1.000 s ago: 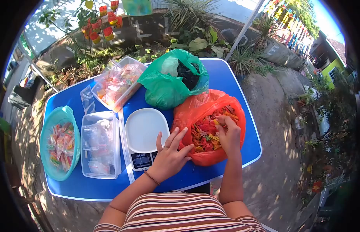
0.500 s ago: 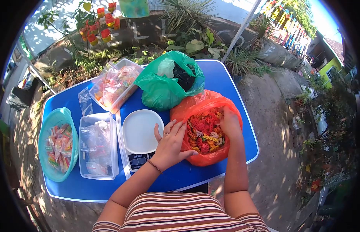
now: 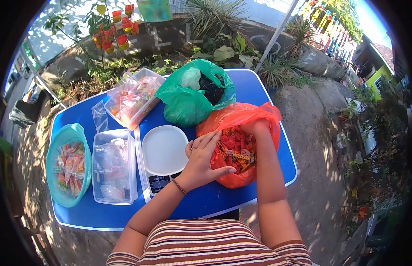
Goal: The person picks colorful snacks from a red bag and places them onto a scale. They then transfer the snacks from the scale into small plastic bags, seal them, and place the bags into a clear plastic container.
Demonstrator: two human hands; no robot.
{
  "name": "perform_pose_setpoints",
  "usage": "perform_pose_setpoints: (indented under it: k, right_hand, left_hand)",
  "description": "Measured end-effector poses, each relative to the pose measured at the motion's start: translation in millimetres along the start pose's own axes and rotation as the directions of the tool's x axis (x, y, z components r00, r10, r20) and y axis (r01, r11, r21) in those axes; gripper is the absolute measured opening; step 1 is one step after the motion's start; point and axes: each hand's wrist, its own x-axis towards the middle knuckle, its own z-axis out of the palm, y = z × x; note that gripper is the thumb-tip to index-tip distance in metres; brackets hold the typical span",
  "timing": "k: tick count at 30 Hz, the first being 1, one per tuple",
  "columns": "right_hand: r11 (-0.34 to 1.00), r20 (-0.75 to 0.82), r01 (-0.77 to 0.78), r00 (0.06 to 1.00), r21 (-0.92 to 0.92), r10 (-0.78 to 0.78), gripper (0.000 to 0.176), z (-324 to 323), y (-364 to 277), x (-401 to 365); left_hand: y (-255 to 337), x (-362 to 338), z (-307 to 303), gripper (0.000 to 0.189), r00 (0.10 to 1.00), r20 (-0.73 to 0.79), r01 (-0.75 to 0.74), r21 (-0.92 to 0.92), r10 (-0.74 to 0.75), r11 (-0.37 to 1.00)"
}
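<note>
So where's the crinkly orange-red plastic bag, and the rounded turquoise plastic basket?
Crinkly orange-red plastic bag point(image 3: 237, 180): head view, outside of its near wall.
Rounded turquoise plastic basket point(image 3: 69, 134): head view, inside of its far wall.

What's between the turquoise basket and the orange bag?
In the head view, left to right: a clear container, a white-topped scale, then the left hand touching the orange bag.

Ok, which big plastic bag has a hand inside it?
The orange-red plastic bag: the right hand is inside it, while the green plastic bag has neither hand in it.
</note>
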Motion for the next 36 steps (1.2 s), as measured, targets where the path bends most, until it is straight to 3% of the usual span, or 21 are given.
perform_pose_setpoints:
  k: [4,8,10,12,14,17,20,23,24,27,33,36]
  right_hand:
    - [0.999,0.032,0.014,0.999,0.03,-0.015,0.055,-8.3,-4.1,-5.3]
    - [0.95,0.294,-0.181,0.95,0.254,0.103,0.055,-14.1,0.3,-8.2]
    - [0.922,0.411,-0.294,0.895,0.251,0.173,0.052,-25.5,-8.0,-13.6]
    - [0.907,0.396,-0.307,0.9,0.288,0.179,0.05,-25.3,-17.1,-25.8]
    - [0.903,0.246,-0.219,0.96,0.369,0.132,0.047,-15.6,-27.0,-49.9]
    - [0.931,0.041,-0.114,0.993,0.347,0.107,0.044,-41.8,-66.6,-92.0]
    - [0.927,-0.056,0.013,0.998,0.376,0.009,0.042,-41.3,-85.5,-119.2]
    - [0.899,-0.028,0.065,0.998,0.432,-0.059,0.04,-55.4,-97.1,-145.9]
    - [0.882,-0.131,0.153,0.986,0.446,-0.105,0.038,-53.6,-94.4,-153.4]
    - [0.768,-0.169,0.227,0.973,0.599,-0.156,0.036,-61.4,-81.0,-163.8]
    - [0.746,-0.204,0.262,0.964,0.613,-0.17,0.031,-49.9,-65.0,-167.3]
    - [0.762,-0.274,0.252,0.956,0.597,-0.101,0.036,-35.4,-62.8,-161.8]
  left_hand:
    - [-1.7,1.0,5.6,0.111,1.0,-0.025,-0.002,-0.028,0.001,1.0]
    - [-2.7,12.2,8.5,0.106,1.0,-0.019,-0.013,-0.077,0.011,0.997]
    - [-4.6,17.0,8.5,0.103,1.0,-0.014,-0.023,-0.125,0.022,0.992]
    - [-5.8,18.7,9.7,0.101,0.999,-0.018,-0.038,-0.204,0.035,0.978]
    - [-4.1,18.2,9.8,0.099,0.999,-0.023,-0.029,-0.225,0.024,0.974]
    - [-8.2,19.5,10.5,0.097,0.999,-0.028,-0.036,-0.253,0.03,0.967]
    - [-8.3,21.2,7.2,0.094,0.999,-0.035,-0.047,-0.276,0.039,0.96]
    - [-12.4,19.2,7.0,0.094,0.999,-0.024,-0.049,-0.277,0.044,0.96]
    - [-11.9,19.1,5.6,0.095,0.999,-0.019,-0.049,-0.274,0.045,0.961]
    - [1.4,10.9,2.0,0.097,0.998,0.015,0.066,0.047,-0.066,0.997]
    - [-7.8,21.9,26.2,0.095,1.0,-0.011,0.016,-0.16,-0.018,0.987]
    - [-9.0,33.7,34.3,0.092,0.996,-0.027,-0.083,-0.214,0.08,0.973]
